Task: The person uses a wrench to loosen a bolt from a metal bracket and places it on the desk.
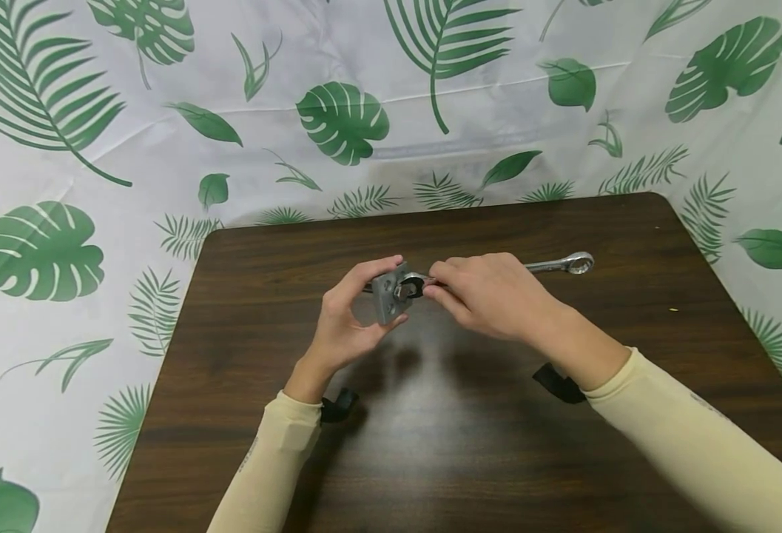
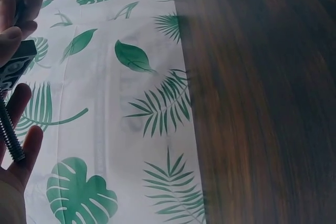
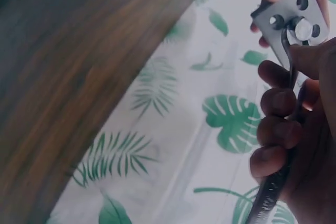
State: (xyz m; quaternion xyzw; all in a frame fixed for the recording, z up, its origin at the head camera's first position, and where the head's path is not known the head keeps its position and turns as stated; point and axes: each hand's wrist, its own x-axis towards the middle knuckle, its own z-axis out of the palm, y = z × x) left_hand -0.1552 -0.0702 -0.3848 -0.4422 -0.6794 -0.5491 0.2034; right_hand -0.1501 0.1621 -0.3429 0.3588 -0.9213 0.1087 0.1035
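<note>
My left hand [image 1: 345,320] holds a grey block [image 1: 381,302] with several round holes, thumb and fingers at its opposite edges. A bolt runs through the block; its hex head [image 3: 303,29] shows on the face toward my right hand. In the left wrist view the threaded shank [image 2: 10,137] sticks out from the other side, near the fingers. My right hand [image 1: 502,300] grips a combination wrench [image 1: 549,266], fingers curled round its shaft. The wrench's open end is at the bolt head, and its ring end juts out past the hand to the right.
Both hands are above a dark wood-grain table [image 1: 430,444]. Behind it and along its sides hangs a white cloth [image 1: 244,178] printed with green leaves. Black straps [image 1: 559,383] hang at both wrists. A small yellow speck [image 1: 673,309] lies on the table at the right.
</note>
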